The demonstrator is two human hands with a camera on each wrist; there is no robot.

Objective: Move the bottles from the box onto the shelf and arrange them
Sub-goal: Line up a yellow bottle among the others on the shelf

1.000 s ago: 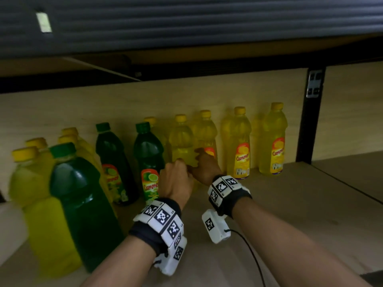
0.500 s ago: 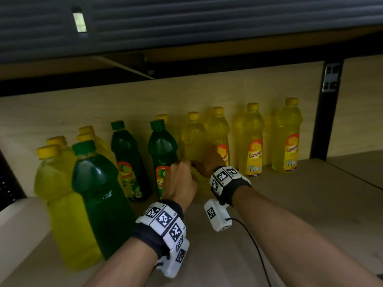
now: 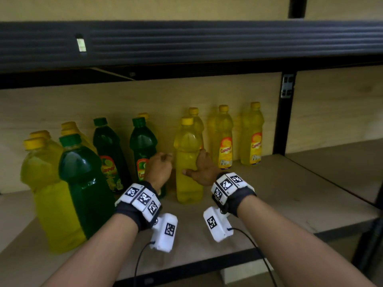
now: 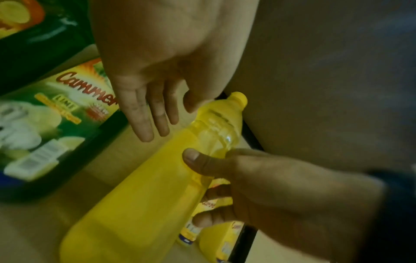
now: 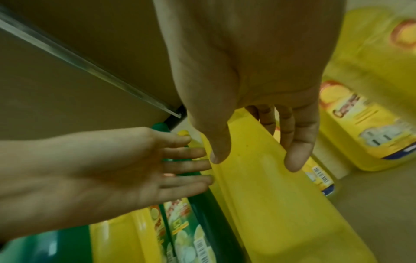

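right hand [image 3: 204, 171] grip: wrapped round the yellow bottle [image 3: 187, 162] | left hand [image 3: 158, 168] grip: now let go, fingers wide beside it | bottle: upright mid-shelf [image 3: 290, 193], pulled forward of the back row since a second ago | means: being lined up

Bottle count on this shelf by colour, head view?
Yellow bottles: 9, including the yellow bottle that the right hand grips
Green bottles: 3
Total: 12
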